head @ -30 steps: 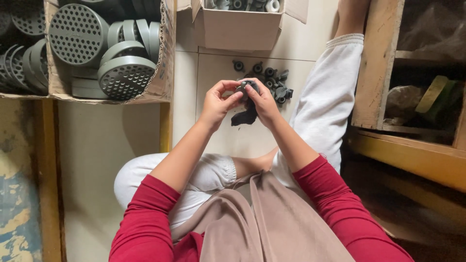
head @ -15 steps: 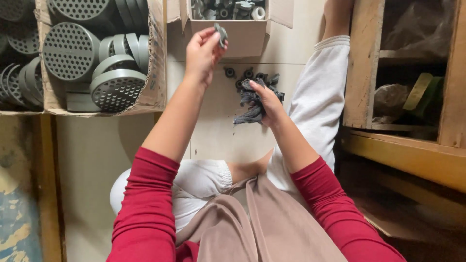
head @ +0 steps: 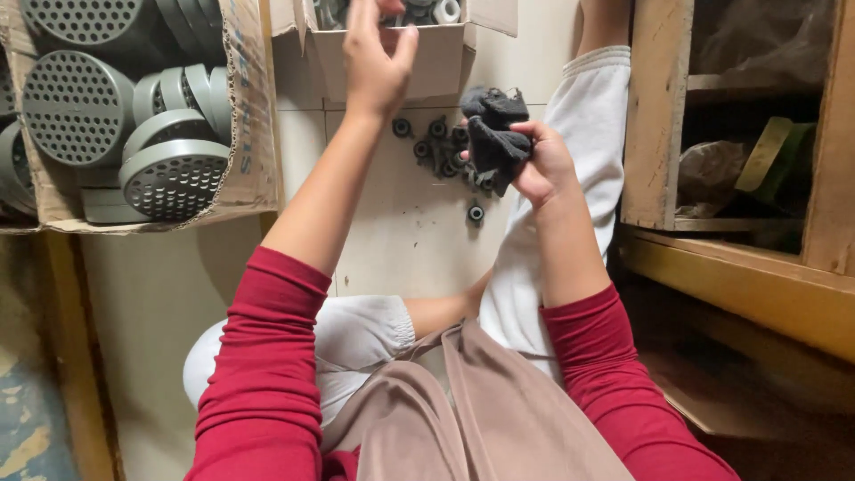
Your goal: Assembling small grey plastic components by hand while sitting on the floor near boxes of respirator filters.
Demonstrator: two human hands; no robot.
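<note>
The left hand is raised over the open cardboard box at the far edge of the tiled floor; its fingers are loosely spread and nothing shows between them, though the fingertips run out of the top of the view, so whether they pinch anything there cannot be told; the right hand is closed around a bunched dark cloth, gripping it near the person's outstretched leg in white trousers; the cloth hangs just above a loose cluster of small dark round parts lying on the floor between the box and the leg, one of them sitting a little apart toward the near side; inside the box a few pale round pieces show at the rim, so some parts seem already placed there, while the cluster on the floor looks yet to be handled; judging from that, the work appears partly done, with a good handful of pieces left and the box far from full as far as its visible corner shows; to the left a larger carton holds grey perforated discs stacked on edge; wooden shelving stands along the right side.
</note>
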